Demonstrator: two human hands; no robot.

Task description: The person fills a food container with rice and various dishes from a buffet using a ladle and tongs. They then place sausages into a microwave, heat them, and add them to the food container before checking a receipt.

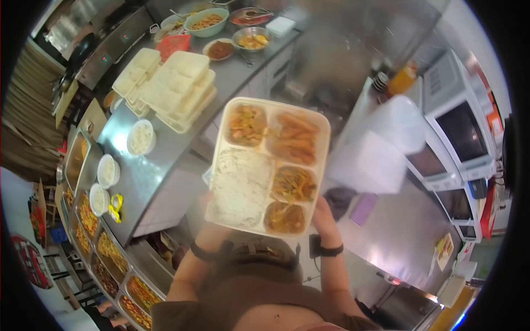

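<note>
The left hand (205,218) and the right hand (323,212) each keep a grip on the near edge of a cream compartment meal tray (269,165), one at each near corner, with most of each hand hidden under the tray. The tray is held level in the air in front of the person's body, above the gap between two steel surfaces, resting on neither. Its largest compartment holds white rice (240,185); the four smaller ones hold an orange-sauced dish (246,125), reddish strips (295,139), a shredded brown stir-fry (293,185) and a darker stewed portion (284,217). Each wrist carries a dark band, the left one (201,254) narrow and the right one (326,248) with a boxy body.

To the left runs a stainless tabletop (143,176) carrying a stack of empty cream trays (176,88), a bowl of rice (141,138) and two more white bowls (107,171) near its edge. At its far end stand serving bowls of cooked food (207,22). Further left, a row of steam pans (110,254) filled with dishes curves along the near side. To the right, another steel tabletop (397,231) bears white lidded containers (386,143), and microwave ovens (464,132) stand stacked against the wall.
</note>
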